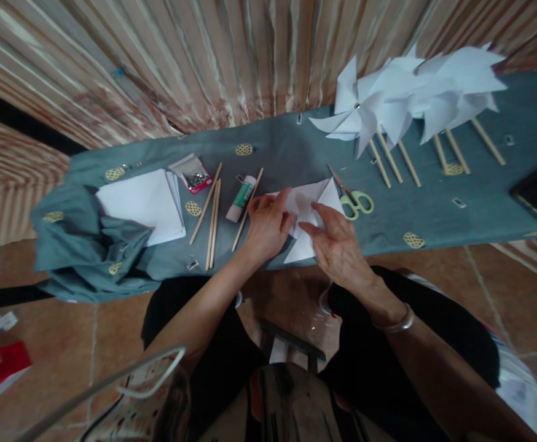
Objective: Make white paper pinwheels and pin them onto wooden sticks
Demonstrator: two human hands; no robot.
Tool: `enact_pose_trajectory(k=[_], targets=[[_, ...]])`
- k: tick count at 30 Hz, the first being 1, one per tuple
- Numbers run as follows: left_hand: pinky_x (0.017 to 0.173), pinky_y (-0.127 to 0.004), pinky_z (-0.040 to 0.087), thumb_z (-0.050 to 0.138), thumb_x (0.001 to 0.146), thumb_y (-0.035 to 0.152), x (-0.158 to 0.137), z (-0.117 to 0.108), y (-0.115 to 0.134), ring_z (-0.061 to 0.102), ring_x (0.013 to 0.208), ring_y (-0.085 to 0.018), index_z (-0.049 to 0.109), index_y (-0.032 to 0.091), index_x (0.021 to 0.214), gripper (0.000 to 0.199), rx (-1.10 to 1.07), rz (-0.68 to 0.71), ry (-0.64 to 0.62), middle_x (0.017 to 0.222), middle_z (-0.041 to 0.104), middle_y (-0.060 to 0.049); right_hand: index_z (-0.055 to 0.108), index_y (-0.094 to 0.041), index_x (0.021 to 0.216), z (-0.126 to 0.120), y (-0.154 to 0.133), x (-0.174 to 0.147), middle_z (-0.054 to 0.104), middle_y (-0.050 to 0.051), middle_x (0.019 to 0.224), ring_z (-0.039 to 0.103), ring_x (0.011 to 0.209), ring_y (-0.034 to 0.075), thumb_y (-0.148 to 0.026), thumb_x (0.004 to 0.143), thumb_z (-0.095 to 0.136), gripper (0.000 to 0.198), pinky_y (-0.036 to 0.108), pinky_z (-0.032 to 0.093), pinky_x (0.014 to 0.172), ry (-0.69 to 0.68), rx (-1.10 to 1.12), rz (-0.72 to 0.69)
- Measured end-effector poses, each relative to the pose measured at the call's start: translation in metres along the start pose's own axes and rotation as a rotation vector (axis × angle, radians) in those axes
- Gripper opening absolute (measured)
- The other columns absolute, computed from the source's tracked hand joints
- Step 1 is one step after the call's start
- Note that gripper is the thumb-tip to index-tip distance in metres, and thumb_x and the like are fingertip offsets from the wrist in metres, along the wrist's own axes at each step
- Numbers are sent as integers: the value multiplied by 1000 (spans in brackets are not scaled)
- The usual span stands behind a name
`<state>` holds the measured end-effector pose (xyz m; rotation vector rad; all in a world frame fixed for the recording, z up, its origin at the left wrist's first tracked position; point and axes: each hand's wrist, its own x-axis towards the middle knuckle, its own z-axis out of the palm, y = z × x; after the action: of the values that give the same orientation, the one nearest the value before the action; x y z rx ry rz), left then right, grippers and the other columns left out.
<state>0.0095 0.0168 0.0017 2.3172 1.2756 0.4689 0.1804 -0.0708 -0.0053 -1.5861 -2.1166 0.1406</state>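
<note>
Teal tablecloth [282,150], scissors [354,199] beside white paper [301,248]

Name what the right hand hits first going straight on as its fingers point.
Most likely the left hand, across the folded white paper; depth is unclear, so the right hand might brush the paper first.

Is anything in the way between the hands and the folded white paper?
Nothing I can see. The left hand and right hand are right at the paper. The scissors lie to its right, and the glue stick left of the left hand, both out of the way.
</note>
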Motion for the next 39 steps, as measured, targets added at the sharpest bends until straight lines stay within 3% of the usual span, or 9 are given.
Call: enact_pose_trajectory(k=[6, 9, 13, 16, 19, 24, 33, 39], targets=[[107, -50, 27, 51, 93, 25, 0, -4, 0, 53, 119, -28, 41, 15, 146, 55, -20, -2, 9, 101, 74, -7, 66, -18, 122, -2, -1, 3, 48, 15, 149, 44, 138, 32, -19, 98, 45, 32, 55, 41, 111, -1, 49, 35], [105, -49, 29, 51, 94, 27, -2, -9, 0, 53, 118, -28, 43, 16, 145, 52, -8, 19, 24, 101, 75, -6, 67, -18, 120, -5, -2, 5, 57, 15, 141, 50, 133, 30, -22, 98, 47, 30, 52, 45, 109, 79, 118, 56], [102, -47, 31, 52, 95, 29, -4, -14, -1, 55, 114, -27, 43, 18, 145, 52, 8, 22, 30, 98, 76, -5, 69, -18, 112, -11, -4, 6, 75, 10, 108, 69, 101, 24, -22, 98, 46, 27, 42, 56, 93, 146, 240, 132], [100, -46, 33, 54, 94, 29, -5, -14, 1, 55, 112, -27, 44, 16, 144, 53, 9, 14, -8, 99, 75, -6, 70, -19, 107, -13, -7, 4, 77, 7, 96, 71, 85, 22, -21, 98, 47, 25, 38, 59, 82, 112, 281, 193], [100, -46, 32, 53, 94, 28, -5, -12, 3, 56, 111, -27, 45, 14, 144, 52, -3, 11, -30, 100, 76, -6, 71, -18, 106, -11, -8, 2, 76, 9, 101, 68, 94, 24, -17, 96, 46, 27, 41, 57, 87, 100, 222, 127], [101, -47, 32, 52, 95, 27, -5, -7, 4, 56, 111, -27, 42, 13, 145, 54, -46, -4, -25, 101, 76, -6, 72, -15, 110, -5, -6, 2, 60, 15, 136, 54, 123, 28, -11, 93, 43, 34, 48, 50, 105, 87, 72, 31], [103, -48, 32, 51, 95, 29, -3, -2, 6, 60, 109, -25, 35, 15, 150, 59, -117, -31, -58, 98, 76, -5, 71, -22, 114, -1, -5, 1, 54, 9, 140, 48, 130, 26, -13, 93, 42, 36, 47, 45, 111, 37, 61, 57], [105, -50, 30, 53, 94, 29, -1, 2, 4, 61, 111, -26, 33, 17, 152, 63, -109, -43, -60, 95, 77, -4, 70, -19, 115, -2, -6, 1, 55, 12, 142, 49, 130, 30, -15, 94, 41, 37, 54, 47, 108, 24, 103, 76]])
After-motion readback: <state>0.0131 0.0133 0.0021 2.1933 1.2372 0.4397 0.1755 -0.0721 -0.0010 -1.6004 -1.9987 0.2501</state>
